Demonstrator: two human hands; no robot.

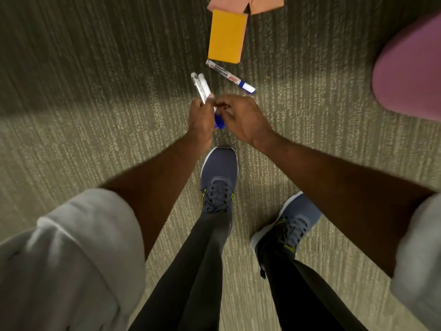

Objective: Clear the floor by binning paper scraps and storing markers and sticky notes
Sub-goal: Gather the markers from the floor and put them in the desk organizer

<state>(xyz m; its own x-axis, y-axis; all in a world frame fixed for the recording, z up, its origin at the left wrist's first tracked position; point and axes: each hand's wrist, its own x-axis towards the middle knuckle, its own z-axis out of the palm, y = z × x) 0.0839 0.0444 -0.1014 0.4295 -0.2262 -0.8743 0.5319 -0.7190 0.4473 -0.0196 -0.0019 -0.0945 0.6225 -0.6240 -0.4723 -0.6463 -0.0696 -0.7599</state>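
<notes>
At frame centre, the left hand point(200, 117) wraps its fingers tightly round two white blue-capped markers point(202, 88), probably gathering them for storage. The right hand point(241, 120) curls beside them; its grip is unclear. Above lie a third white whiteboard marker point(230, 76), an orange sticky-note pad point(226, 35) and pink sticky notes point(245, 3).

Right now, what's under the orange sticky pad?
Under the orange sticky pad a pink layer shows along its right edge, and its far end seems to overlap pink paper. How far either runs beneath is covered.
</notes>
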